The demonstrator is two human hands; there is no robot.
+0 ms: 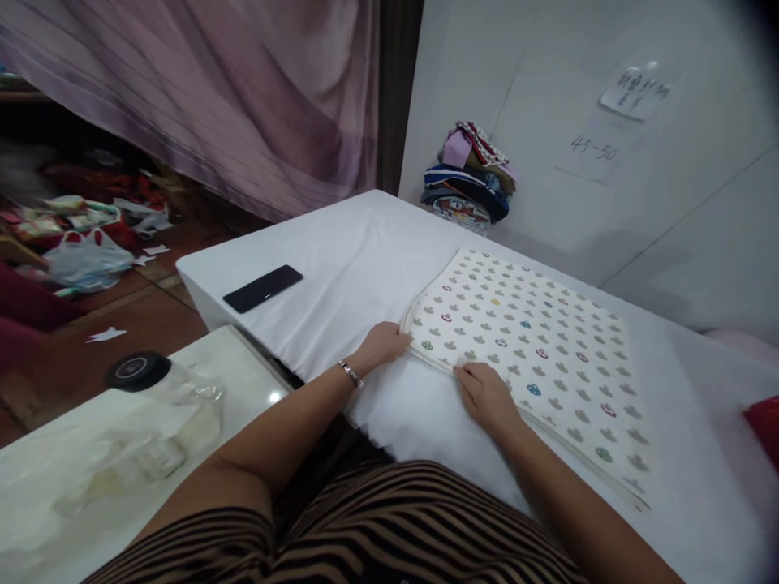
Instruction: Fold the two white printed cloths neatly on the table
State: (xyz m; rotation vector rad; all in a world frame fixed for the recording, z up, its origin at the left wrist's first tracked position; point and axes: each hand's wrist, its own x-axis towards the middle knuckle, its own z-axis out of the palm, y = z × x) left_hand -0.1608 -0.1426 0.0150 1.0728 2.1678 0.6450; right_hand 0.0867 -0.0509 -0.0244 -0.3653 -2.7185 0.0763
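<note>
A folded cream cloth (529, 349) printed with grey and coloured motifs lies flat on the white-covered table (341, 300). Several layers show along its near edge. At its near left corner, my left hand (385, 342), with a bracelet at the wrist, is closed on the layers. My right hand (487, 393) pinches the near edge a little further right. Both hands rest low over the table, and the cloth extends away from them to the right.
A black phone (263, 289) lies on the table's left part. Folded clothes (468, 174) are stacked at the far edge by the wall. A cream side table (243, 357) at lower left bears a dark round-lidded container (139, 370) and clear plastic. Bags (91, 258) lie on the floor.
</note>
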